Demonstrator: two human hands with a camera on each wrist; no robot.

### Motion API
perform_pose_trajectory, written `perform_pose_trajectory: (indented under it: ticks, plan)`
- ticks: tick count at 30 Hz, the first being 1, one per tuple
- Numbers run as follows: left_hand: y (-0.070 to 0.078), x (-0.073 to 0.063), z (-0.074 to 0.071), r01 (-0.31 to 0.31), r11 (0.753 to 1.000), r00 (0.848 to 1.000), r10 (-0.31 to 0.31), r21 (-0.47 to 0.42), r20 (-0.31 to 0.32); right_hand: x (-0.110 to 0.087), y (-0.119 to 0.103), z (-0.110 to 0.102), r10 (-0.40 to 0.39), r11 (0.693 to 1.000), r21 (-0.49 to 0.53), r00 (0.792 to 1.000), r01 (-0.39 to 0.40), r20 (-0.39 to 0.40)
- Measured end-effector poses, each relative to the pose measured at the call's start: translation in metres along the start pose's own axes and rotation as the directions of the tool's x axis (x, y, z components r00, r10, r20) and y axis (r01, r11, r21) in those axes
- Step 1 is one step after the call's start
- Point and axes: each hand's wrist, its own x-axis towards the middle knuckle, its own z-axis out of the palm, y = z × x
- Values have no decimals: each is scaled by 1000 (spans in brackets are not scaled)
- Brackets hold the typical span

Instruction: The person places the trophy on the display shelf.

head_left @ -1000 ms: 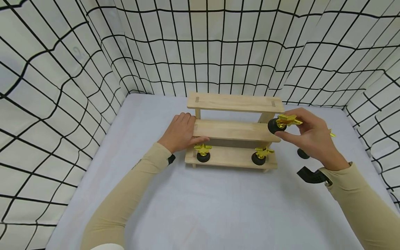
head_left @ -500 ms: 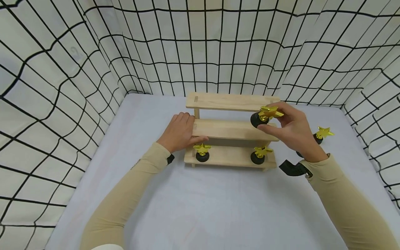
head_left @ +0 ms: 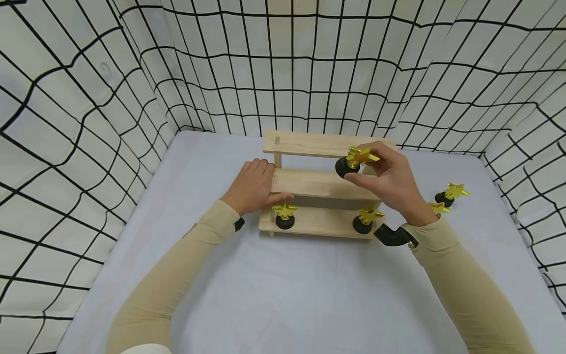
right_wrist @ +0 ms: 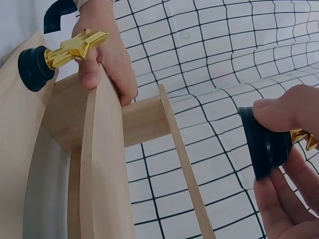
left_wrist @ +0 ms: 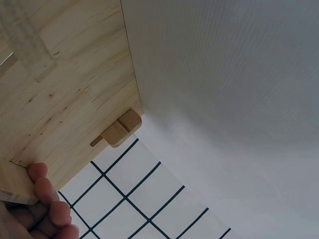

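Note:
A three-tier wooden shelf (head_left: 325,184) stands on the white table. My left hand (head_left: 249,187) grips the left end of its middle tier; in the left wrist view curled fingers (left_wrist: 47,191) wrap the board end. My right hand (head_left: 391,179) pinches a gold star trophy (head_left: 347,168) by its black base, above the right part of the middle tier. The right wrist view shows thumb and fingers round that base (right_wrist: 266,144), apart from the boards. On the bottom tier, one star trophy (head_left: 285,217) stands at the left and another trophy (head_left: 364,222) towards the right.
Right of the shelf, a star trophy (head_left: 450,193) stands on the table, with another trophy's gold star (head_left: 439,207) partly hidden behind my right wrist. A black wire grid (head_left: 327,69) in front of white walls encloses the table (head_left: 283,295) at the back and sides.
My right hand has moved left with the star trophy, from the shelf's right end to over the middle tier, uncovering trophies at the right. My left hand keeps its grip on the shelf.

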Motion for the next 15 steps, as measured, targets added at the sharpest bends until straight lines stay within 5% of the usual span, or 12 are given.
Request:
perform_pose_trajectory:
  ticks: [15]
  plan:
    - [-1, 0, 0, -6, 1000, 1000, 6, 9, -8, 21, -4, 28, 7, 1000, 21, 994, -9, 105]
